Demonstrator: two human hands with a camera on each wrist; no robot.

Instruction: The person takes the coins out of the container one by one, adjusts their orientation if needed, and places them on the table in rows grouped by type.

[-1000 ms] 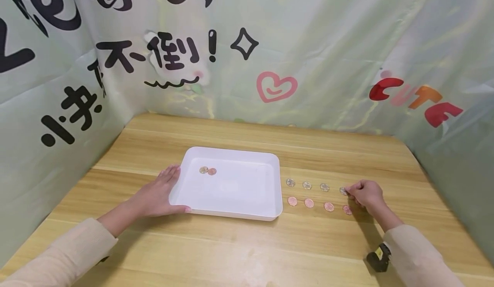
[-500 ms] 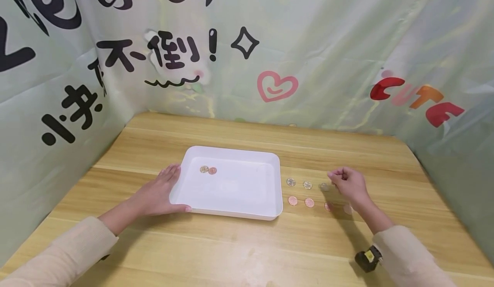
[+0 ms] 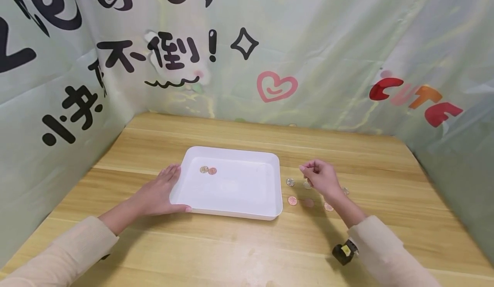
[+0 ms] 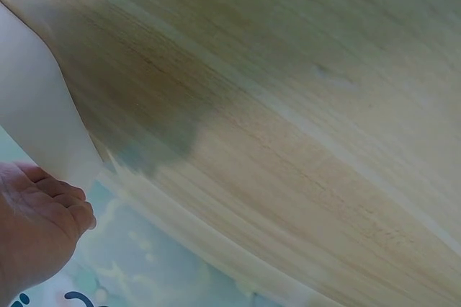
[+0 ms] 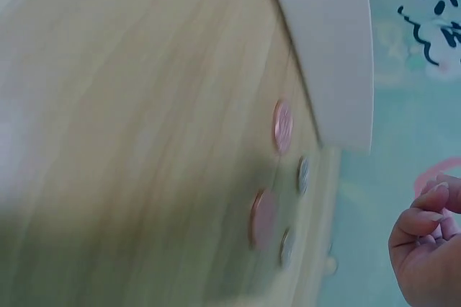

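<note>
My left hand [image 3: 158, 194] lies against the left end of a white tray [image 3: 231, 214], fingers along its side and thumb at the front rim. Inside the tray, a silvery coin [image 3: 204, 170] and a copper-coloured coin [image 3: 212, 171] lie side by side. My right hand [image 3: 322, 177] is raised over the coins right of the tray, thumb and forefinger pinching a coin that is almost wholly hidden. Under it run two rows, with a silvery coin [image 3: 290, 182] and a pinkish copper coin [image 3: 292, 200] nearest the tray. My hand and forearm cover some of these coins.
The wooden table [image 3: 231, 252] is bounded by a printed pale green curtain [image 3: 328, 42] at the back and sides. A small black device [image 3: 344, 252] hangs at my right cuff. The tray's side wall [image 5: 331, 55] stands close to the coins.
My right hand has lifted from the far right end of the coin rows and moved left toward the tray. My left hand and the tray have stayed in place.
</note>
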